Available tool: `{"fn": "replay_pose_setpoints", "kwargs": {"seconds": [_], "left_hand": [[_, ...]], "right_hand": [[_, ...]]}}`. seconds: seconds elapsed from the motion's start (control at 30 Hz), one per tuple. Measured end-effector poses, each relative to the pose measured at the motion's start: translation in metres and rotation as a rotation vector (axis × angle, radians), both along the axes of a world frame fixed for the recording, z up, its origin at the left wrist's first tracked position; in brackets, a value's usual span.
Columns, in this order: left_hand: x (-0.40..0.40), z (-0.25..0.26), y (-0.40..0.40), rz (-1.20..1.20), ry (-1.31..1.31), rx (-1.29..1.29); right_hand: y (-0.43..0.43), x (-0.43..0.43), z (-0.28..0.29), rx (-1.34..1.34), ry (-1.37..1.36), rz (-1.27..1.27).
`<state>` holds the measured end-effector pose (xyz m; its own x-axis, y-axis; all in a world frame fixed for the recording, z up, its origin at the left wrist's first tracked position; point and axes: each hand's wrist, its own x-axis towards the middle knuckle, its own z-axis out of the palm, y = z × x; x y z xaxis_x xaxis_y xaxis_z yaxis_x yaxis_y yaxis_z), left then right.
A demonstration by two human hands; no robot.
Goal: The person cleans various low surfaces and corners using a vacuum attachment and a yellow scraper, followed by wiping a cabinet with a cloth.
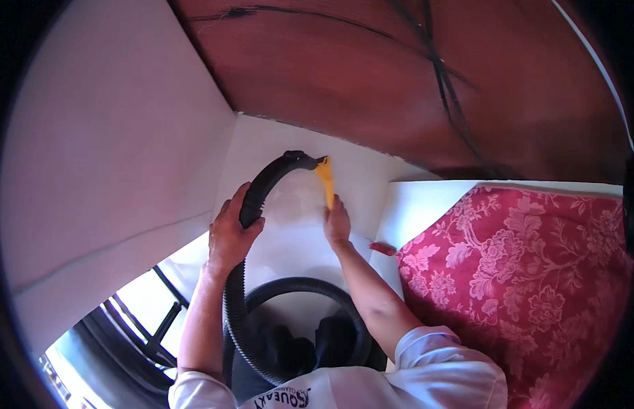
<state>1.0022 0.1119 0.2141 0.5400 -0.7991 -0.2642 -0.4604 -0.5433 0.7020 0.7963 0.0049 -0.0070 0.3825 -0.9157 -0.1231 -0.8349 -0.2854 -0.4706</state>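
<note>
My left hand point(234, 232) is wrapped around a black corrugated vacuum hose point(236, 286) just below its smooth curved end piece point(273, 176). In my right hand point(338, 221) is the handle of a yellow tool point(325, 179), whose blade is hard to make out. The tool's upper end meets or overlaps the tip of the curved end piece; whether they are joined cannot be told. Both are over the pale surface between the walls. The hose loops down in front of my body.
Red floral fabric point(506, 266) covers a piece at the right. A small red object point(382, 249) lies beside its corner. A dark red panel point(322, 76) with black lines rises ahead, and a pale wall point(117, 143) stands at the left. Black bars point(166, 322) show at lower left.
</note>
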Motion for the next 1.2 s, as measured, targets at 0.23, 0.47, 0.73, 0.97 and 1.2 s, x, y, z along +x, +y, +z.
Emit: {"fn": "replay_pose_setpoints", "kwargs": {"seconds": [0.23,0.47,0.73,0.97,1.2], "left_hand": [[0.018,-0.031,0.073,0.180,-0.016,0.015],[0.009,-0.002,0.117,0.347,0.012,0.218],[-0.003,-0.007,0.118,0.217,0.081,0.208],[-0.023,-0.008,0.078,-0.006,0.041,0.173],[-0.046,-0.030,0.038,0.178,-0.170,0.221]], "right_hand": [[0.074,-0.088,0.008,-0.010,0.137,-0.236],[0.111,-0.059,0.066,0.227,0.281,-0.123],[0.090,-0.028,0.062,0.129,0.349,-0.013],[0.088,-0.024,0.094,0.339,0.411,-0.148],[0.026,-0.044,0.086,0.369,0.546,-0.119]]}}
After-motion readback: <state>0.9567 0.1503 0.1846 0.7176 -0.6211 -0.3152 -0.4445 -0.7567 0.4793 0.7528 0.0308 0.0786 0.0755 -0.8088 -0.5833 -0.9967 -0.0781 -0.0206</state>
